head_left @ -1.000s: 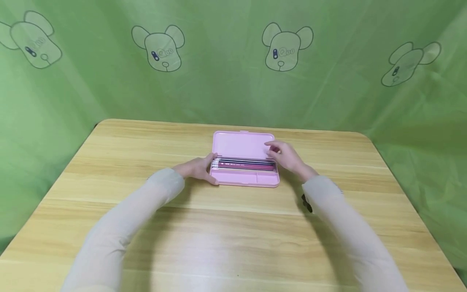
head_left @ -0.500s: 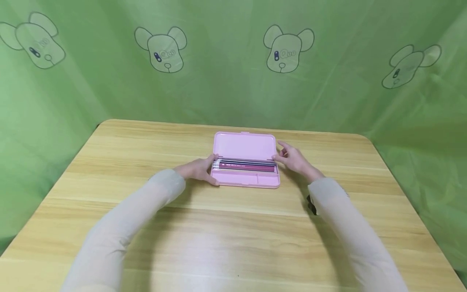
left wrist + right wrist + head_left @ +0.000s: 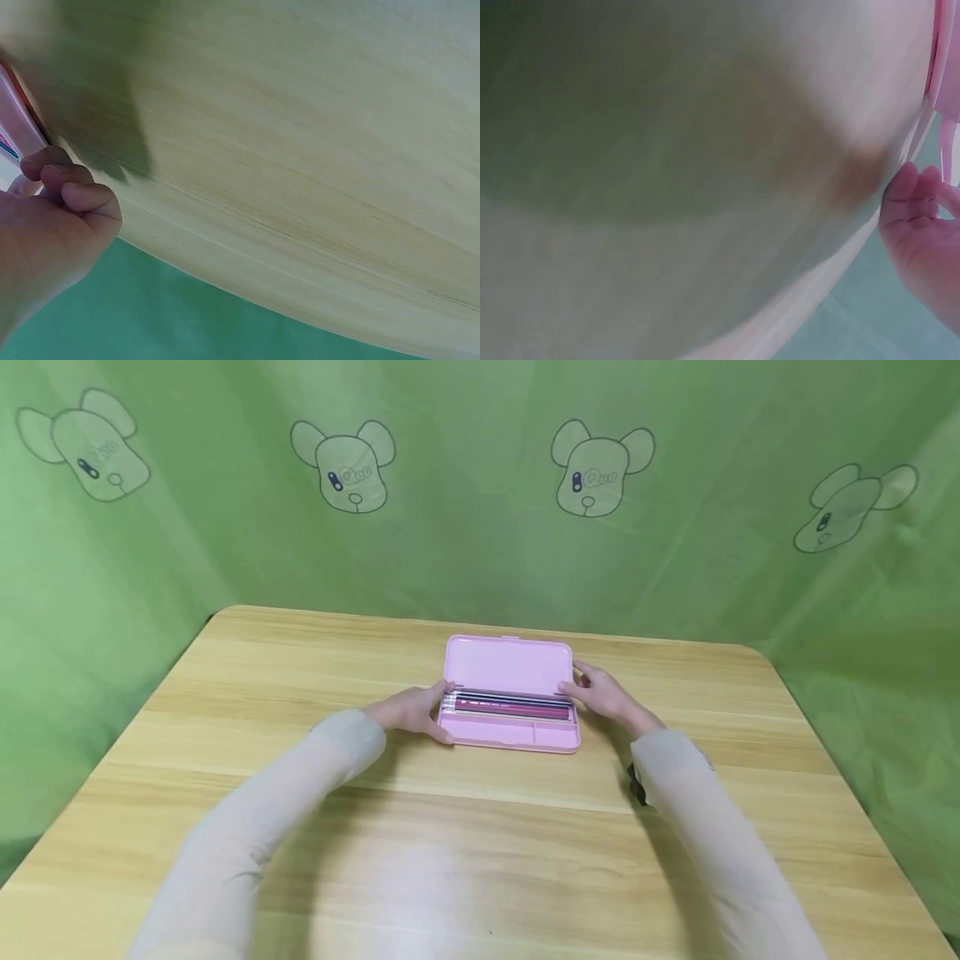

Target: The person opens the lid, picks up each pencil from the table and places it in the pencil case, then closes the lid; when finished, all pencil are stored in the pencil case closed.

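Note:
A pink pencil case (image 3: 491,735) lies with its lid raised near the far side of the wooden table. Several pencils (image 3: 510,706), dark and magenta, lie side by side in its rear compartment. The left hand (image 3: 408,708) grips the case's left end, thumb at the front corner and a finger at the hinge side. Curled fingers of that hand show against the case's edge in the left wrist view. At the right, the right hand (image 3: 603,693) pinches the lower right edge of the lid (image 3: 510,664), thumb on the inner face and fingers partly hidden behind it.
The wooden table (image 3: 450,843) has rounded far corners. Behind it hangs a green curtain (image 3: 480,552) printed with bear-like heads. Something small and dark (image 3: 637,783) shows beneath the right cuff.
The right hand has moved from over the lid's inner face to its right edge and taken hold there. The left hand stays on the case's left end. The head view has shifted slightly.

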`<state>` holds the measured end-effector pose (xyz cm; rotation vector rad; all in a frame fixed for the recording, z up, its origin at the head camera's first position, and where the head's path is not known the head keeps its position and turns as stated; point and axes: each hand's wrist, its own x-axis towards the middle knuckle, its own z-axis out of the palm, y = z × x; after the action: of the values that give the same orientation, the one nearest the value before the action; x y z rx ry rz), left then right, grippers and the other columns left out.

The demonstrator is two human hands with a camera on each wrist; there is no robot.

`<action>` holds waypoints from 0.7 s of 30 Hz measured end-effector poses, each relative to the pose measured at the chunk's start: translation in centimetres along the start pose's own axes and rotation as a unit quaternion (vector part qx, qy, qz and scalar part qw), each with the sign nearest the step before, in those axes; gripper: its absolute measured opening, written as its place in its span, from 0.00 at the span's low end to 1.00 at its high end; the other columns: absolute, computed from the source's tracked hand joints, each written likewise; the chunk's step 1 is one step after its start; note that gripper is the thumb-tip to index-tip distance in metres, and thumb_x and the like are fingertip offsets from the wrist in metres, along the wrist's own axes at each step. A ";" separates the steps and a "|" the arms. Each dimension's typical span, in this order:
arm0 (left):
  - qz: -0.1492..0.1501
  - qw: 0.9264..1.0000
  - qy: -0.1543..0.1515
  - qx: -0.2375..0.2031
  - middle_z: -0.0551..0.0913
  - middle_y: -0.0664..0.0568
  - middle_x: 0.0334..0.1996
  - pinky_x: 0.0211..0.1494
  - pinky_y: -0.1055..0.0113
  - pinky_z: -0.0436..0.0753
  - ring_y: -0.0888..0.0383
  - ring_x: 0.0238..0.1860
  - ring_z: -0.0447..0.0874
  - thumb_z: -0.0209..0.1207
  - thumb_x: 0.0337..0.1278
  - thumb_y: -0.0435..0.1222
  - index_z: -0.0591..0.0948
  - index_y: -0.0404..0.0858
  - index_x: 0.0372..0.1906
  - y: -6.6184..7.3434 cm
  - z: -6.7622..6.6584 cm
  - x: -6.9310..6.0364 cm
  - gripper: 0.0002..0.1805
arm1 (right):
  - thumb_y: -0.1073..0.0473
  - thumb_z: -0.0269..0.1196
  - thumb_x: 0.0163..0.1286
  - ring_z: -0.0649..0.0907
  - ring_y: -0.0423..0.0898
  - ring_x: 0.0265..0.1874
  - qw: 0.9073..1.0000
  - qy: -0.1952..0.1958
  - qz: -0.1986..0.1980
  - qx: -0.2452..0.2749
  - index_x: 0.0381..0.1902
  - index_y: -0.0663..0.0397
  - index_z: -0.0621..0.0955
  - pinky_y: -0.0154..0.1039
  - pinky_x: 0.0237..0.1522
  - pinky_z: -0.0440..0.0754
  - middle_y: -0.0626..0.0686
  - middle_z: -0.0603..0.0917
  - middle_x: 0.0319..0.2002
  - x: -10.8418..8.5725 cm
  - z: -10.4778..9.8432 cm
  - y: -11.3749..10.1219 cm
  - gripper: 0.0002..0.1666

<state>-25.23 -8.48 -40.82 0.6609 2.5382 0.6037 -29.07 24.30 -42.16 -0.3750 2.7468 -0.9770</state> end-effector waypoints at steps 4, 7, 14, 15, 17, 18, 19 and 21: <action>0.002 1.000 0.010 0.001 0.67 0.34 0.61 0.66 0.54 0.62 0.40 0.61 0.65 0.68 0.40 0.49 0.54 0.37 0.68 0.1 0.1 0.0 0.51 | 0.48 0.54 0.68 0.70 0.43 0.22 0.999 0.001 0.012 0.042 0.67 0.69 0.54 0.33 0.26 0.71 0.58 0.71 0.34 0.0 -0.1 -0.1 0.41; 0.015 1.000 0.021 0.008 0.68 0.34 0.60 0.65 0.55 0.64 0.40 0.60 0.66 0.69 0.36 0.53 0.55 0.38 0.67 -0.4 0.4 0.5 0.53 | 0.48 0.53 0.68 0.71 0.44 0.22 0.997 -0.004 0.025 0.068 0.68 0.68 0.53 0.33 0.25 0.72 0.58 0.70 0.35 -0.2 -0.3 -0.3 0.41; -0.012 0.998 0.037 0.039 0.71 0.37 0.58 0.61 0.53 0.68 0.41 0.58 0.69 0.69 0.34 0.54 0.60 0.38 0.64 0.6 0.3 0.1 0.50 | 0.47 0.53 0.68 0.71 0.49 0.32 0.993 0.001 0.027 0.115 0.67 0.68 0.53 0.39 0.34 0.75 0.62 0.69 0.40 -0.7 -0.8 -0.7 0.41; -0.015 0.998 0.041 0.042 0.72 0.38 0.58 0.61 0.53 0.69 0.42 0.58 0.70 0.70 0.35 0.53 0.61 0.38 0.64 0.6 0.3 0.0 0.49 | 0.48 0.53 0.68 0.71 0.50 0.33 0.992 0.005 0.025 0.123 0.67 0.68 0.54 0.40 0.34 0.75 0.62 0.69 0.40 -0.8 -0.8 -0.7 0.41; -0.018 0.997 0.050 0.052 0.73 0.39 0.57 0.59 0.53 0.70 0.43 0.57 0.71 0.70 0.35 0.52 0.61 0.38 0.63 0.7 0.3 -0.1 0.48 | 0.49 0.53 0.68 0.72 0.51 0.32 0.991 0.008 0.020 0.135 0.67 0.68 0.54 0.41 0.34 0.76 0.61 0.69 0.40 -0.9 -0.9 -0.9 0.40; -0.021 0.997 0.053 0.058 0.73 0.40 0.57 0.59 0.53 0.71 0.43 0.57 0.71 0.70 0.35 0.52 0.61 0.38 0.63 0.7 0.3 -0.1 0.48 | 0.49 0.53 0.68 0.72 0.52 0.32 0.990 0.009 0.018 0.139 0.67 0.68 0.53 0.41 0.34 0.76 0.61 0.69 0.40 -1.0 -1.0 -0.9 0.40; -0.022 0.996 0.056 0.063 0.74 0.40 0.56 0.58 0.54 0.71 0.43 0.56 0.72 0.70 0.34 0.53 0.62 0.38 0.63 0.7 0.4 -0.1 0.48 | 0.50 0.53 0.68 0.73 0.53 0.32 0.989 0.010 0.017 0.144 0.67 0.68 0.53 0.42 0.34 0.76 0.61 0.69 0.39 -1.0 -1.0 -1.0 0.40; -0.024 0.995 0.062 0.072 0.74 0.41 0.55 0.57 0.54 0.72 0.43 0.55 0.73 0.70 0.33 0.53 0.62 0.39 0.62 0.7 0.4 -0.1 0.48 | 0.50 0.52 0.69 0.72 0.53 0.33 0.988 0.015 0.014 0.152 0.67 0.68 0.54 0.42 0.36 0.76 0.60 0.68 0.40 -1.2 -1.1 -1.1 0.39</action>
<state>-24.69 -7.85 -40.75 0.6286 2.7247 0.4605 -28.06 24.50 -40.51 -0.2714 2.5622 -1.3771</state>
